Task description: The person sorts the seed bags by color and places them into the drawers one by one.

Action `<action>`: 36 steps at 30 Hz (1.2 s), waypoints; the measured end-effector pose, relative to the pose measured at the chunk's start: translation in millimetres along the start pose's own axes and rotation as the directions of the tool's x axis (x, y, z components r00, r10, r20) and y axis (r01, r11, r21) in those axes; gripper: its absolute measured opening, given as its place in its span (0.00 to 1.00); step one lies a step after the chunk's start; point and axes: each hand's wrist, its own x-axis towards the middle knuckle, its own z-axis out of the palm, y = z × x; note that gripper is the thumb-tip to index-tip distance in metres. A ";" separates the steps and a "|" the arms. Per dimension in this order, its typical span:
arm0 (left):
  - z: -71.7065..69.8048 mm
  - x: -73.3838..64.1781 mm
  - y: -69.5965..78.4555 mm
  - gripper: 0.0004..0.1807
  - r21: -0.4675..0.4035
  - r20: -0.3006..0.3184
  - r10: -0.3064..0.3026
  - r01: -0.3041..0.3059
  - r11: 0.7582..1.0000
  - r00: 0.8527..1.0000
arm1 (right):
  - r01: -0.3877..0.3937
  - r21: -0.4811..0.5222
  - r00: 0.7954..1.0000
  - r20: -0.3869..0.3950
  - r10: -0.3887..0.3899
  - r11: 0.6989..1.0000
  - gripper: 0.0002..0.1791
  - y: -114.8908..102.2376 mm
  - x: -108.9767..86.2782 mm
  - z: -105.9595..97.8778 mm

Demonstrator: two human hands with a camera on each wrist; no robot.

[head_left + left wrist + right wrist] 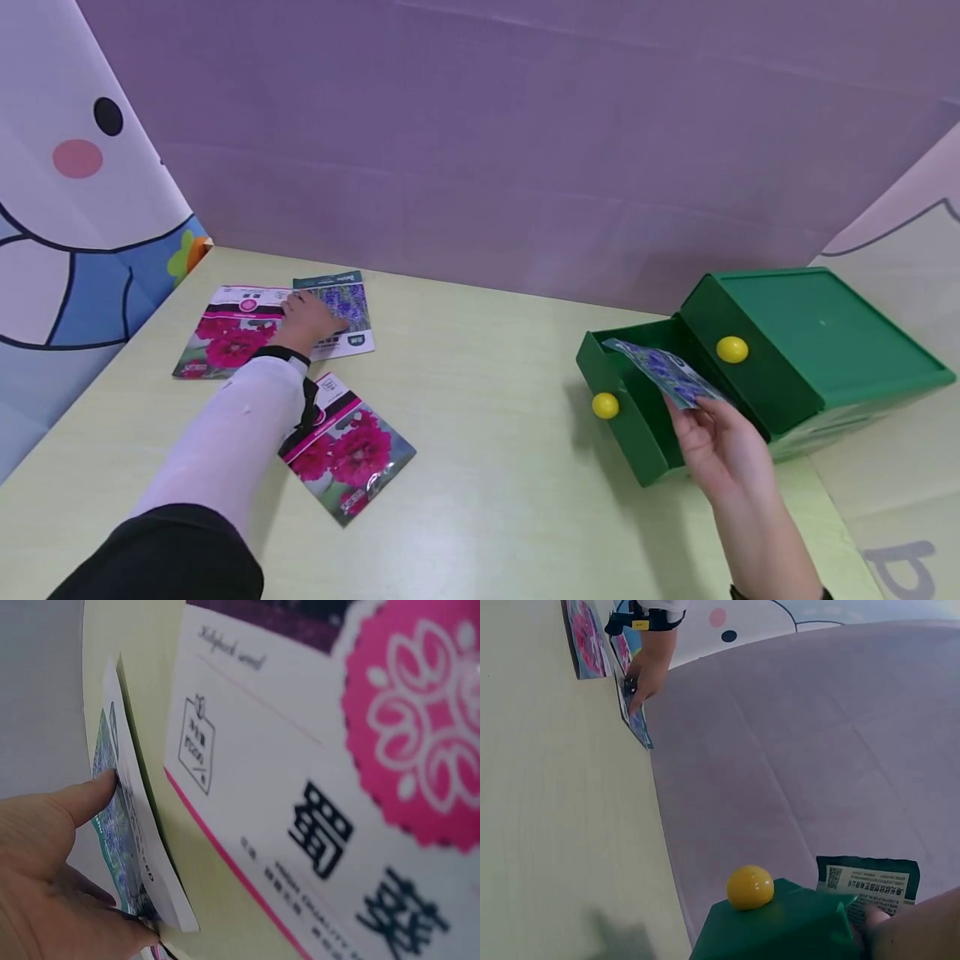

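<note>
At the back left, my left hand (309,321) has its thumb and fingers on a seed packet with purple-blue flowers (352,307). The left wrist view shows the thumb (94,796) on the packet's face, the fingers at its lower end, and the near edge bowed up from the table. My right hand (723,450) pinches a second purple-flowered seed packet (671,372) by its near end, over the pulled-out drawer (626,442) of a green box. In the right wrist view, the printed back of this packet (870,881) shows beyond the drawer front.
Two pink-flowered seed packets lie near my left arm: one (232,333) at the far left, another (352,454) closer to me. The green drawer box (832,333) stands at the right, with a yellow knob (732,349) on its closed upper drawer. A purple backdrop (510,150) rises behind the table.
</note>
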 end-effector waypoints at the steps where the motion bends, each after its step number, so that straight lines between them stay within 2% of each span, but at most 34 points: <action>1: 0.2 0.9 0.4 0.53 -0.002 0.000 -0.001 0.001 1.000 1.000 | -0.002 0.006 1.000 -0.020 0.002 1.000 0.33 -1.4 1.4 -0.8; 4: -0.6 -0.4 3.1 0.53 -0.013 -0.014 0.005 -0.005 1.000 1.000 | -0.007 0.034 0.997 -0.081 0.009 0.999 0.36 -4.2 5.5 -3.6; 8: -0.6 -3.4 4.6 0.52 -0.012 -0.036 0.009 -0.009 1.000 0.999 | -0.012 0.023 0.994 -0.108 0.014 1.000 0.37 -4.4 7.8 -6.1; 12: -1.1 -4.7 5.9 0.52 -0.014 -0.037 -0.023 0.023 1.000 0.999 | 0.008 -0.102 0.995 -0.095 -0.018 0.995 0.35 -2.6 7.2 -5.1; 16: -2.8 -4.5 9.0 0.52 -0.028 -0.018 -0.082 0.081 0.996 0.996 | 0.054 -0.234 0.994 -0.077 -0.074 0.971 0.37 2.2 4.9 -2.5; 19: -1.2 2.6 8.3 0.53 -0.019 -0.011 -0.107 0.107 0.994 0.994 | 0.072 -0.310 0.990 -0.091 -0.104 0.948 0.37 4.8 3.1 -0.2; 21: 2.6 9.5 6.1 0.53 -0.009 -0.030 -0.111 0.111 0.994 0.993 | 0.087 -0.323 0.982 -0.132 -0.137 0.942 0.31 5.4 2.8 1.9; 24: 4.2 12.5 5.1 0.54 -0.014 -0.027 -0.124 0.123 0.992 0.992 | 0.105 -0.330 0.968 -0.181 -0.172 0.938 0.10 5.5 2.2 5.2; 25: 4.3 11.8 5.5 0.54 -0.027 -0.031 -0.128 0.128 0.991 0.991 | 0.113 -0.320 0.961 -0.205 -0.186 0.940 0.09 5.6 1.9 6.4; 27: 3.5 7.4 7.0 0.54 -0.062 -0.040 -0.132 0.130 0.990 0.990 | 0.114 -0.349 0.958 -0.210 -0.196 0.930 0.10 6.4 0.9 8.0; 28: 1.0 2.8 8.8 0.53 -0.085 -0.024 -0.138 0.135 0.987 0.990 | 0.109 -0.368 0.959 -0.206 -0.195 0.923 0.14 6.7 0.3 8.8; 30: -0.9 -3.8 10.7 0.54 -0.122 -0.041 -0.132 0.126 0.985 0.990 | 0.099 -0.402 0.959 -0.204 -0.195 0.910 0.31 7.6 -0.4 10.2; 32: -2.6 -9.3 12.1 0.54 -0.149 -0.058 -0.125 0.115 0.982 0.990 | 0.093 -0.439 0.964 -0.184 -0.191 0.894 0.40 8.8 -1.9 11.1; 36: -2.6 -12.0 12.3 0.56 -0.172 -0.100 -0.119 0.101 0.980 0.988 | 0.123 -0.434 0.966 -0.152 -0.207 0.892 0.42 11.4 -3.9 12.7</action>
